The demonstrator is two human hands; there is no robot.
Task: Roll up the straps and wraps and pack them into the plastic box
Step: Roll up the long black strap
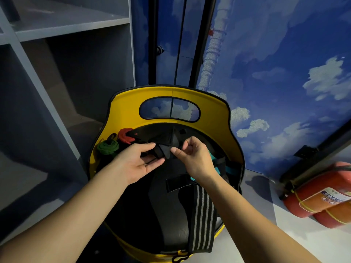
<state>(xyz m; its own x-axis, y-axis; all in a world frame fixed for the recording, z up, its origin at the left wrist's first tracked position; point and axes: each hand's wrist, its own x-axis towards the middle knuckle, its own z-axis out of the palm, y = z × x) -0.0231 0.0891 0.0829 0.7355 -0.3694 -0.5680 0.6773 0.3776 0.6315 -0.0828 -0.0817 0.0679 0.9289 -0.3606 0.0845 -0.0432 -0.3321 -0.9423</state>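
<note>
A yellow plastic box (125,111) with a handle cut-out stands in front of me, full of dark gear. Over it, my left hand (138,160) and my right hand (191,156) both hold a black strap (164,149). The left thumb and fingers pinch its left side, and the right thumb and curled fingers pinch its right side. A rolled green strap (107,147) and a rolled red strap (124,136) lie at the box's left wall. A black wrap with grey stripes (202,219) hangs over the near rim. A teal strap (218,166) shows under my right wrist.
Grey shelving (57,73) rises on the left. A blue wall with painted clouds (284,73) stands behind and to the right. Two red fire extinguishers (319,198) lie on the floor at the right.
</note>
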